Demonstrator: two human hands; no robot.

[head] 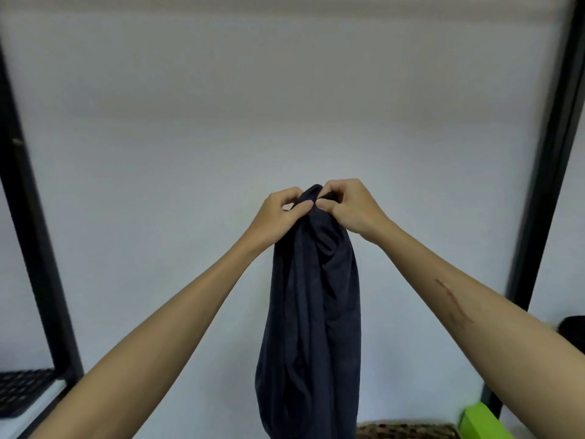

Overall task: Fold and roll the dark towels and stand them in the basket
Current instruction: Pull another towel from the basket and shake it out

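Observation:
A dark navy towel (311,315) hangs bunched in the air in front of a pale wall. My left hand (278,213) and my right hand (346,205) pinch its top edge side by side, thumbs almost touching. The cloth drops in loose folds below both hands and runs out of the bottom of the view. A woven basket rim (408,430) shows at the bottom edge, right of the towel's lower end.
Black metal posts stand at the left (34,236) and right (544,185). A dark perforated crate (22,391) sits at lower left. A lime green box (481,421) lies at lower right, with a dark object (573,331) behind my right forearm.

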